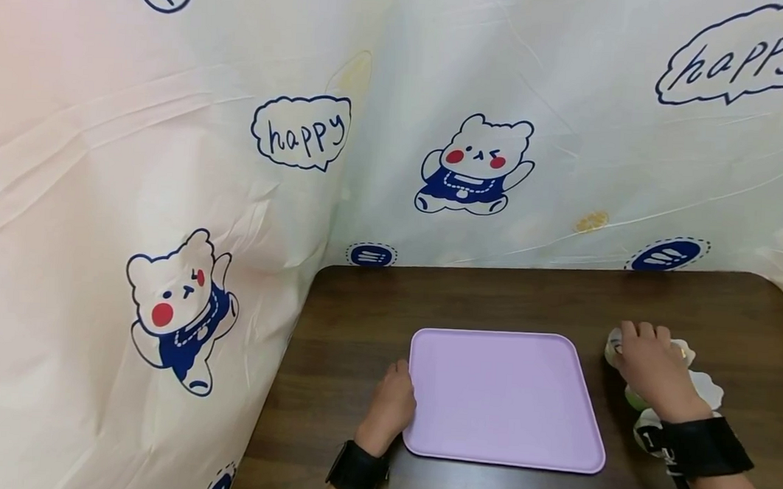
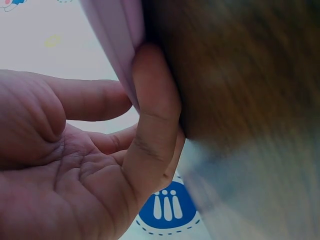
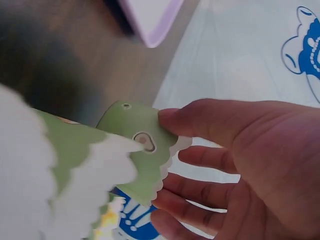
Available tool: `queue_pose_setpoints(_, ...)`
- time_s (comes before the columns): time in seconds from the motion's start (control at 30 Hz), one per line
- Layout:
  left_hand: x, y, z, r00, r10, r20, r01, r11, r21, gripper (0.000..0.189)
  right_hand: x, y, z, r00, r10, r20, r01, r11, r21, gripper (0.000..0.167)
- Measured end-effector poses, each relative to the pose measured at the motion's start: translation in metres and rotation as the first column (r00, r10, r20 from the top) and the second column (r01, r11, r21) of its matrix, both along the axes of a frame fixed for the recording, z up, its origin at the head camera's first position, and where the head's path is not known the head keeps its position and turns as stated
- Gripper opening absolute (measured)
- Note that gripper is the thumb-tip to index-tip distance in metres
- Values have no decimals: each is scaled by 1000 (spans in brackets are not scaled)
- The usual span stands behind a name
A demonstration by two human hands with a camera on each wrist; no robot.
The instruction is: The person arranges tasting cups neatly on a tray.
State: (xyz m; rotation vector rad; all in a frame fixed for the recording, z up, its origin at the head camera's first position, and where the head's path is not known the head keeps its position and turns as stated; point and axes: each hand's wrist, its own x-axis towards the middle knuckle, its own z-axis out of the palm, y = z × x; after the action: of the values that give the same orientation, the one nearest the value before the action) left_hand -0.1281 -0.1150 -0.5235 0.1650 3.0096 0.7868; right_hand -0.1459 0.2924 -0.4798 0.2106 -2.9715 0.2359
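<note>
A flat lilac tray [image 1: 506,398] lies on the table. My left hand [image 1: 391,403] pinches its left rim; in the left wrist view the thumb is on one side of the rim and the index finger [image 2: 156,95] on the other. To the right of the tray, my right hand [image 1: 654,365] reaches over a cluster of scalloped paper cups. The right wrist view has its thumb [image 3: 175,120] and fingertips around a green paper cup [image 3: 125,132] with a white scalloped edge and a small avocado-like print. That hand partly covers the cups in the head view.
Nearer me stands another scalloped cup [image 1: 708,390], and a further one [image 1: 648,422] sits partly behind the wrist strap. The brown table [image 1: 362,295] ends at a pale curtain [image 1: 568,172] printed with bears, along its back and left side.
</note>
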Motion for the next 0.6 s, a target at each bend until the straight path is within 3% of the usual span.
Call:
queue_pose_setpoints(0.13, -1, -1, 0, 1000, 2, 5, -2, 1000, 2, 24, -1, -6, 10, 999, 15, -29, -16, 1000, -21, 53)
queue_pose_setpoints(0.33, -3, -1, 1, 999, 12, 37, -12, 1000, -4, 24, -4, -21, 26, 993, -10, 118, 23, 994, -109, 56)
queue_pose_setpoints(0.6, -2, -1, -1, 1000, -10, 8, 10, 999, -30, 26, -7, -43, 32, 992, 9, 124, 8, 991, -135, 54)
